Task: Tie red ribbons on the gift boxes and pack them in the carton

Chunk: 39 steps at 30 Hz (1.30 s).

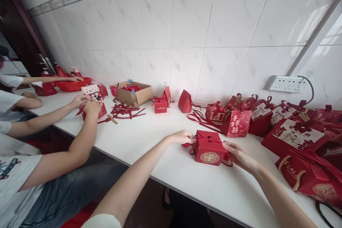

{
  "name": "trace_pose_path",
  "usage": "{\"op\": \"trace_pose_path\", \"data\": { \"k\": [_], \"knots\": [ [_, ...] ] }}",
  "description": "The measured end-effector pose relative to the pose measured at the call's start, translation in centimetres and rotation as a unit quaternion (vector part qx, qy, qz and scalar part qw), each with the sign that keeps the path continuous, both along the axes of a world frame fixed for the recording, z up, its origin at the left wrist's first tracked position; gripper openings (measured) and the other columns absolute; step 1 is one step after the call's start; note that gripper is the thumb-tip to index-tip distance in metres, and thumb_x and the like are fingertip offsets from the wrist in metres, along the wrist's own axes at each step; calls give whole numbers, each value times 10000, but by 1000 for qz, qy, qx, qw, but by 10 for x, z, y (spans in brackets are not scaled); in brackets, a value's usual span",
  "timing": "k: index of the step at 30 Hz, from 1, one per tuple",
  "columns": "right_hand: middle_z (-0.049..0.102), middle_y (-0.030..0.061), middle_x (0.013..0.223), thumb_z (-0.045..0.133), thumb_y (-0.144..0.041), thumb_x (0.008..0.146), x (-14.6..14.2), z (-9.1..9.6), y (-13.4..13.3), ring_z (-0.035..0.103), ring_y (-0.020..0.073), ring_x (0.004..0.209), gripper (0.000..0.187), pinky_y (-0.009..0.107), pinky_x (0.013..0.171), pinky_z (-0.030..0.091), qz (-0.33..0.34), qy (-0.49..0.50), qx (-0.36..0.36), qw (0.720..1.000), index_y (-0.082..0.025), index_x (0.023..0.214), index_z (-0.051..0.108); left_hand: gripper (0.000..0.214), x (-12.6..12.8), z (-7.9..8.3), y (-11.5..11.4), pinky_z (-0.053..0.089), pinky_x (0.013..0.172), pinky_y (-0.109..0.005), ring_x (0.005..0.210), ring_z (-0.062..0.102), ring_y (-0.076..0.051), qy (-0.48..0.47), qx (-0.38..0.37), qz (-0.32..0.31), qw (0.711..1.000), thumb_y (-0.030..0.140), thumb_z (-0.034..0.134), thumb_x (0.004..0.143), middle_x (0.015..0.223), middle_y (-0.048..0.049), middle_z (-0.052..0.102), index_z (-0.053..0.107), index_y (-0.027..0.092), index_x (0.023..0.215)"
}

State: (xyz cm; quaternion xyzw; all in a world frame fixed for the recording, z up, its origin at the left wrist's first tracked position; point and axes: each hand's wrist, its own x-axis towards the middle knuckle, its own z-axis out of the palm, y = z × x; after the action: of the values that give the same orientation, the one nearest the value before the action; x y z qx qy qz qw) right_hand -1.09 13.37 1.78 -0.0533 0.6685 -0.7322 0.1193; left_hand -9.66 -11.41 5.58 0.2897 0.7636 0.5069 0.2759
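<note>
A red gift box [210,152] with a round gold emblem on its front stands on the white table between my hands. A thin red ribbon [211,139] runs across its top, and loops hang down at both sides. My left hand [183,137] is closed at the box's left upper edge, pinching the ribbon there. On the right side, my right hand [239,154] has thumb and fingers together on the ribbon, close against the box's upper corner. The fingertips of both hands are partly hidden.
Many finished-looking red gift boxes [296,133] crowd the right side. Loose ribbons [204,123] lie behind my box. A cardboard box [133,94] and a ribbon pile [125,110] stand further left. Co-workers' hands [89,103] handle another red box; a red basin [72,84] is beyond.
</note>
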Motion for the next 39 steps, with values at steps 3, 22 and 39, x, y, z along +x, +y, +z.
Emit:
{"op": "trace_pose_path", "data": {
  "k": [3,22,39],
  "knots": [
    [452,-28,574,621,-566,716,5,5,-7,373,87,456,433,235,434,282,-9,-1,17,1000,-193,640,415,433,2,12,-8,159,459,-249,430,260,-66,2,-21,-22,1000,398,726,595,439,66,343,390,176,435],
    [444,-35,554,619,-530,728,0,30,-8,373,78,495,420,223,482,282,-18,32,103,994,-168,581,464,267,-9,30,3,339,473,-206,532,500,-97,-170,-31,-91,981,371,747,623,610,-14,569,619,137,611],
    [361,-65,453,700,-472,672,-13,-4,-7,333,71,410,367,223,436,278,16,10,-107,994,-178,584,499,360,0,-38,16,273,425,-221,402,381,-78,-265,226,38,937,421,732,567,439,39,420,496,151,542]
  ]
}}
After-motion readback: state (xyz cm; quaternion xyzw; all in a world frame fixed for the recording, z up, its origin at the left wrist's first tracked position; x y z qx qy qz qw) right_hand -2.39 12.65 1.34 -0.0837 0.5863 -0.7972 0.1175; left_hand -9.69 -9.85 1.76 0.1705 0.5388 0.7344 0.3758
